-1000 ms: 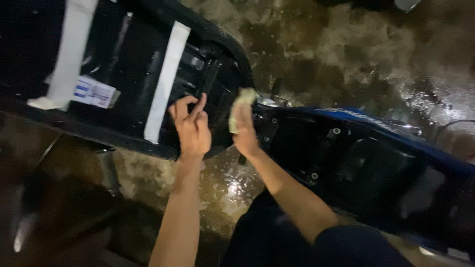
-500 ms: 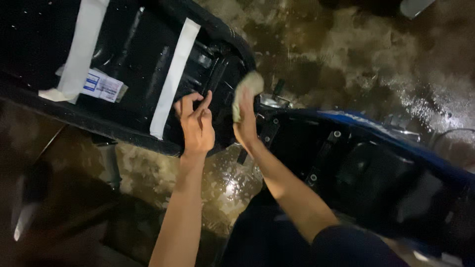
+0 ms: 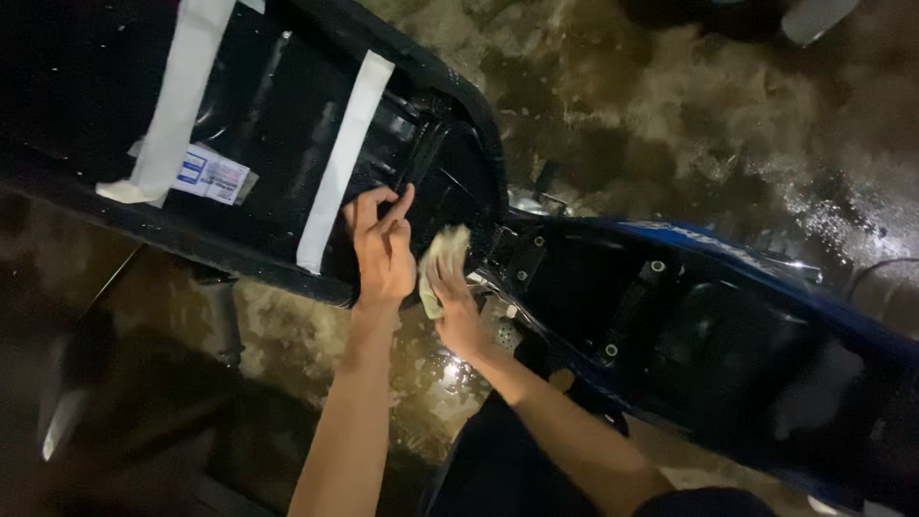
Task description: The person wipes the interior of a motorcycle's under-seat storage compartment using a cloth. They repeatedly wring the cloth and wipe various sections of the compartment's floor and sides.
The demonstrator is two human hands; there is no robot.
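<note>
A: Two hands in view, both at the hinge end of the raised seat [image 3: 239,124]. Log them against that seat.

B: Left hand [image 3: 383,254] lies flat on the black underside of the seat, at its lower edge. Fingers extended and together, pointing up and slightly right; nothing gripped, palm resting on the surface.

A: Right hand?

B: Right hand [image 3: 458,306] is just to the right of the left one, below the seat's narrow hinge end. Its fingers are curled around a pale wadded cloth [image 3: 440,263], which is pressed near the seat's lower corner. The cloth's long axis runs roughly up-down, its upper end towards the hinge.

A: Seat orientation?

B: Flipped open, underside facing the camera. Long axis runs from upper left down to the right, the narrow end pointing right towards the blue scooter body [image 3: 728,316]. Two white strips [image 3: 347,158] cross the underside, roughly perpendicular to that axis, and a small white and blue label [image 3: 212,175] sits between them, left of the left hand.

A: Anything right of the seat?

B: The open black under-seat compartment [image 3: 613,287], touching the seat at the hinge. Wet, shiny ground [image 3: 728,115] lies above and beyond the seat's end.
</note>
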